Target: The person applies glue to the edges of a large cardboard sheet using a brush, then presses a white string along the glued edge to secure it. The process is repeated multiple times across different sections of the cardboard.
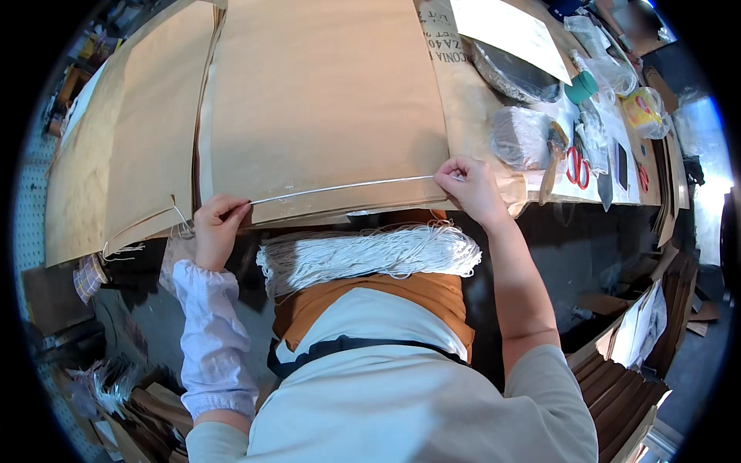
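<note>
A white string point(347, 187) is stretched nearly straight across the near part of a stack of brown paper sheets point(324, 92). My left hand point(218, 229) pinches its left end close to the stack's near left corner. At the other end, my right hand point(472, 185) grips the string between thumb and fingers, by the near right corner. A thick bundle of white strings point(370, 256) lies across my lap, below the table edge. Another brown paper stack point(158, 116) lies to the left, with a short string point(179, 214) at its near corner.
To the right on the table are red-handled scissors point(576, 167), a plastic-wrapped roll point(522, 137), a dark round pan point(515, 73), a white sheet point(509, 31) and a yellow package point(645, 113). Folded brown cardboard point(625, 409) stands at the lower right.
</note>
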Demonstrator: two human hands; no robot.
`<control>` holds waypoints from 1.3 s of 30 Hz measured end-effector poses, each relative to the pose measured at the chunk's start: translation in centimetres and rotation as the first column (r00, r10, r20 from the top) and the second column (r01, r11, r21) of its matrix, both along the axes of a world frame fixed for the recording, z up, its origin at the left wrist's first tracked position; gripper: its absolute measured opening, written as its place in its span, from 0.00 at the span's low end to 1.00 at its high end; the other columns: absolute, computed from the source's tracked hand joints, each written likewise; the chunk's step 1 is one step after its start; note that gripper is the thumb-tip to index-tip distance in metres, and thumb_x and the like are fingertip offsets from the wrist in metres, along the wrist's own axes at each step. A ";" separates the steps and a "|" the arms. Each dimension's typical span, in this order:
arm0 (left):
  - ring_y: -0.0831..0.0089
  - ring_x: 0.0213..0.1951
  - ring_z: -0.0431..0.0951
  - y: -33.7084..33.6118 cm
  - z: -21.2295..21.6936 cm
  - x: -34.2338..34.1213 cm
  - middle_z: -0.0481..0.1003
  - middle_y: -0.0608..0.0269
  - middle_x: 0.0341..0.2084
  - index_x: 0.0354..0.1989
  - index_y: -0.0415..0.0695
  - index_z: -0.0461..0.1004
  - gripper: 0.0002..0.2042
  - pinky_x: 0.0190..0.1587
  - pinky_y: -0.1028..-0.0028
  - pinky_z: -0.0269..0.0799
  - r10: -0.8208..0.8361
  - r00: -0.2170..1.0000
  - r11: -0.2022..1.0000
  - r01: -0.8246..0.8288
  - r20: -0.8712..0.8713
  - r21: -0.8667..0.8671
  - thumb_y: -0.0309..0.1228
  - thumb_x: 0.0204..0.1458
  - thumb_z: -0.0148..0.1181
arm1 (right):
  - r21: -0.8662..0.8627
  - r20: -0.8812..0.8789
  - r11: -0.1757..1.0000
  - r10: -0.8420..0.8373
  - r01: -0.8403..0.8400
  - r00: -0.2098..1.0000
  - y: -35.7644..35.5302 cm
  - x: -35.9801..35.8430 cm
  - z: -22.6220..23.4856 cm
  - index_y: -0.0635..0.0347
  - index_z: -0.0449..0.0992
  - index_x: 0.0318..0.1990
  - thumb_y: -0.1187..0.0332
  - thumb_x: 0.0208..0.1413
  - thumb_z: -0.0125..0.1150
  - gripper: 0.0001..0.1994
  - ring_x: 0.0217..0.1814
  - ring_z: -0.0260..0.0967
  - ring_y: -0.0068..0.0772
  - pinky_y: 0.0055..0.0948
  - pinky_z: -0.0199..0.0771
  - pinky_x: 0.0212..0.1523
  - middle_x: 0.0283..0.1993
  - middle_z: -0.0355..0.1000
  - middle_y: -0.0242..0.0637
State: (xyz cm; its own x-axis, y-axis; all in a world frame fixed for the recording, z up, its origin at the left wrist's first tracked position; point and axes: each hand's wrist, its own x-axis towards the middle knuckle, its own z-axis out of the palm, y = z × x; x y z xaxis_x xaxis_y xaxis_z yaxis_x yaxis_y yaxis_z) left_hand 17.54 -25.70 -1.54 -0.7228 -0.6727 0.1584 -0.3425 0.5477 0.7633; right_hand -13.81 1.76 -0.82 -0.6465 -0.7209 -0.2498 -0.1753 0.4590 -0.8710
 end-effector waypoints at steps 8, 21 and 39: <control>0.62 0.34 0.72 1.0 1.0 -0.6 0.72 0.61 0.26 0.26 0.38 0.77 0.04 0.38 0.67 0.66 0.035 0.997 0.885 0.002 0.072 -0.466 0.23 0.41 0.65 | -0.098 -0.302 0.995 -0.005 -0.025 0.953 0.3 -0.3 -1.0 0.62 0.73 0.27 0.79 0.43 0.62 0.05 0.26 0.64 0.20 0.18 0.65 0.27 0.23 0.63 0.29; 0.57 0.38 0.73 2.4 -0.2 0.1 0.73 0.56 0.35 0.39 0.39 0.75 0.13 0.40 0.66 0.69 0.012 1.000 0.899 0.001 0.025 -0.437 0.17 0.41 0.58 | -0.150 -0.483 0.981 -0.182 0.124 0.856 -1.4 3.2 -1.5 0.61 0.66 0.29 0.78 0.39 0.67 0.13 0.28 0.65 0.29 0.23 0.66 0.29 0.25 0.63 0.31; 0.51 0.30 0.73 1.0 1.1 -2.7 0.71 0.51 0.24 0.34 0.40 0.69 0.07 0.31 0.61 0.68 0.246 0.900 0.949 -0.149 0.359 -0.277 0.28 0.50 0.58 | -0.045 -0.841 0.995 -0.088 0.094 0.534 -4.7 4.0 -1.9 0.63 0.74 0.35 0.73 0.43 0.68 0.11 0.33 0.69 0.43 0.31 0.69 0.28 0.34 0.70 0.41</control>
State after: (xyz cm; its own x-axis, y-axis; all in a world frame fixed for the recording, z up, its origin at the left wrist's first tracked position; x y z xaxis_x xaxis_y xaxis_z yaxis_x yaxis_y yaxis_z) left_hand 14.85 -24.70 -0.43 -0.6151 -0.7855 0.0679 -0.7025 0.5851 0.4052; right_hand -9.82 -2.92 -2.74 -0.6226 -0.6462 0.4412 -0.7825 0.5199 -0.3427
